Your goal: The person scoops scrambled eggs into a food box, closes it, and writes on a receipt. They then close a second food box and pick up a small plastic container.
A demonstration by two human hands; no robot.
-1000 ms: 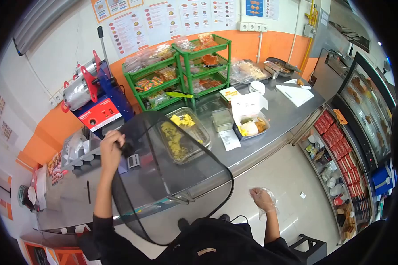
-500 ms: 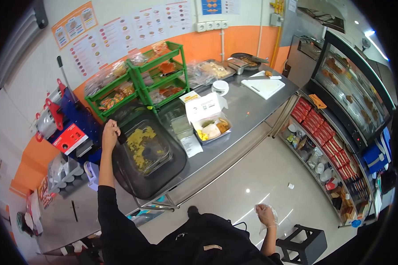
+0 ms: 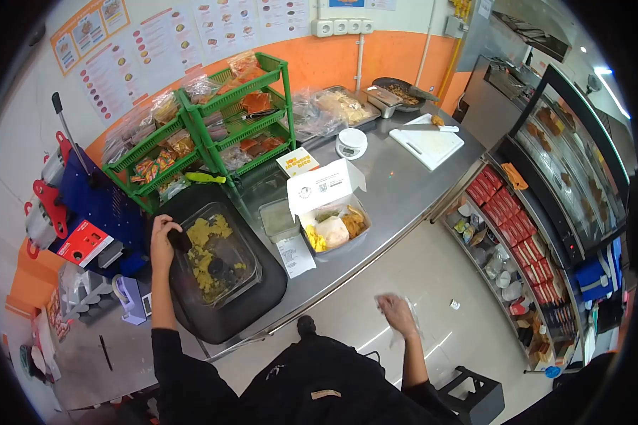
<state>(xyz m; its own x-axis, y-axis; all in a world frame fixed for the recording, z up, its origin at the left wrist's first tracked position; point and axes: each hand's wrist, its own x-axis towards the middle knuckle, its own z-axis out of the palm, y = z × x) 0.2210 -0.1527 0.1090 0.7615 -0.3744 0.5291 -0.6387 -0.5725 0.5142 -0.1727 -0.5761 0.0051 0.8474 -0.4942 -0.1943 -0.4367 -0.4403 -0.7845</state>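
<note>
Mesh cover (image 3: 271,292), its black handle (image 3: 181,242) in the left hand's (image 3: 163,234) narrow grip, has come down over the clear tray (image 3: 254,275), screening yellow food (image 3: 205,237) beside that grip; the right hand (image 3: 398,316) hangs well apart, its grip unclear.

Printed sheets (image 3: 156,49) cover the white wall (image 3: 32,95), which has an orange band (image 3: 333,60) below and a row of sockets (image 3: 342,27). A metal desk (image 3: 376,205) runs beneath. Pale, glossy floor (image 3: 432,283) reflects light near a dark stool (image 3: 473,397); a glass display case (image 3: 563,163) stands right.
</note>
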